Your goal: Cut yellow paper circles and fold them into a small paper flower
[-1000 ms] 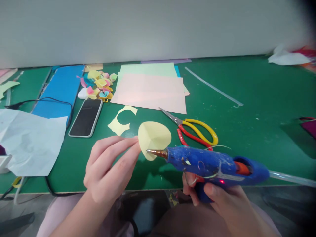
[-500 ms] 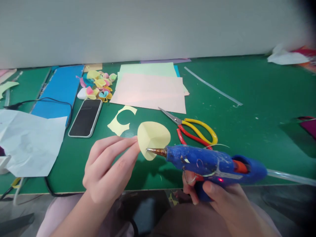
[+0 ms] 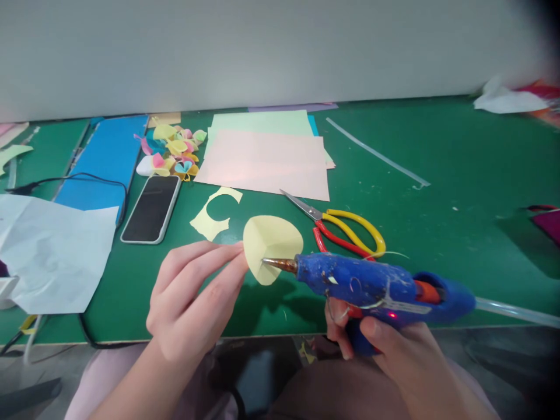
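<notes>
Between the fingertips of my left hand (image 3: pixel 199 291) is the left edge of a pale yellow folded paper piece (image 3: pixel 275 236), creased in the middle and held above the table. My right hand (image 3: pixel 389 344) is wrapped round the handle of a blue hot glue gun (image 3: pixel 363 283), its small red light lit. The gun's metal nozzle points left, with its tip at the paper's crease; I cannot tell if it touches. A clear glue stick (image 3: pixel 511 309) juts from the gun's back. Scissors (image 3: pixel 336 224) with red and yellow handles lie just behind the gun.
On the green table (image 3: pixel 459 175) lie a yellow paper offcut (image 3: pixel 210 219), a phone (image 3: pixel 153 210), pink paper (image 3: pixel 266 163) over green sheets, a heap of coloured paper flowers (image 3: pixel 177 146), another glue stick (image 3: pixel 376 153), a crumpled white sheet (image 3: pixel 56 251) and a black cable (image 3: pixel 91 177).
The glue gun has shifted very slightly up and to the right, its nozzle tip moving up along the paper's crease. My left hand and the paper have hardly moved.
</notes>
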Available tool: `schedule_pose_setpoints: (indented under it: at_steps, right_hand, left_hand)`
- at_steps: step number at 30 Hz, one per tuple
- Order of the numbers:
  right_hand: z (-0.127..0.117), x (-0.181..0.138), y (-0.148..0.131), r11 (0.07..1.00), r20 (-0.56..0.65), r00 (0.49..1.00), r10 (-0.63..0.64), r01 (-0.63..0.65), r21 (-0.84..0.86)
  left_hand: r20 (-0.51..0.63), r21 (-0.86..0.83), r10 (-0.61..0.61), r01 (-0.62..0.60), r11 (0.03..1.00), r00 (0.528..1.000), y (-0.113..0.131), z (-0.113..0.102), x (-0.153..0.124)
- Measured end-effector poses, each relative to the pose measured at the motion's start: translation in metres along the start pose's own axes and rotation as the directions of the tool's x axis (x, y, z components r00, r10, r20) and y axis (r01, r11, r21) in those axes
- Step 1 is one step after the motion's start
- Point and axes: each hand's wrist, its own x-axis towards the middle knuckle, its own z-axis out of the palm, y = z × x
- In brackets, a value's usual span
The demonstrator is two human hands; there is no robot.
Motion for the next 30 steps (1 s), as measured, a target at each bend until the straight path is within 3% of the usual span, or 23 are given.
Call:
schedule_pose_setpoints:
  at_steps: [2,5,15,30]
  right_hand:
    - [-0.009,0.004,0.007,1.0,0.201,0.98,-0.012,0.009,0.014]
    - [-0.019,0.007,0.014,0.999,0.237,0.971,-0.029,0.024,0.024]
    - [-0.021,0.009,0.019,0.997,0.277,0.958,-0.079,0.077,0.017]
    - [-0.019,0.007,0.014,1.0,0.239,0.971,-0.017,0.012,0.023]
  left_hand:
    - [0.001,0.001,0.0,0.0,1.0,1.0,0.0,0.0,0.0]
    - [0.001,-0.001,-0.004,0.004,1.0,1.0,0.001,0.0,0.0]
    - [-0.01,-0.001,0.038,-0.038,0.999,0.999,-0.003,0.001,0.0]
    - [-0.02,-0.006,0.09,-0.09,0.996,0.996,-0.009,0.002,-0.001]
